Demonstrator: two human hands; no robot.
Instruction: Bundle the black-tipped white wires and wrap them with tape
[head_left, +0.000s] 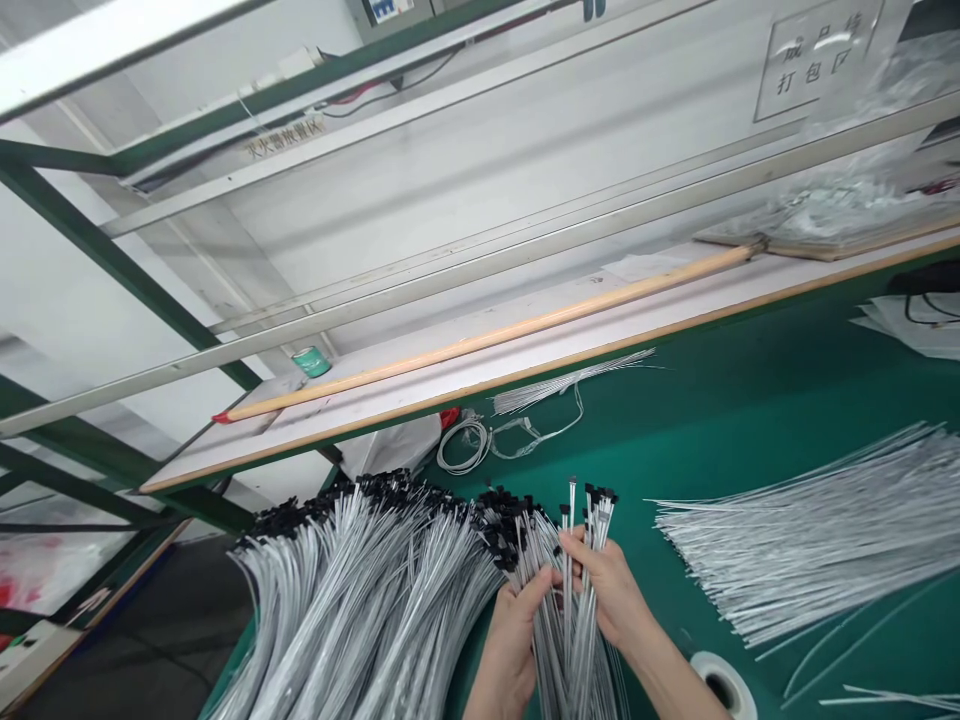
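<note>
Thin grey cables with small black connectors at their upper ends fill both my hands. My left hand point(514, 640) is closed round a bunch of these cables point(551, 650), thumb across the front. Just right of it, my right hand point(611, 595) pinches a smaller group of cables point(600, 520), whose ends stand higher. One cable point(572, 500) there shows a paler tip than its neighbours. The lower lengths of both groups run together toward the bottom edge. Close by on the left lies a big heap of similar cables point(360, 600), black connectors pointing away from me.
The green tabletop point(622, 430) carries a spread of loose white wires point(810, 530) on the right and a white roll point(724, 685) near the front. Coiled cable point(463, 445) lies at the back. Above runs a shelf point(420, 400) with a long wooden pole point(487, 340) and a green can point(311, 362).
</note>
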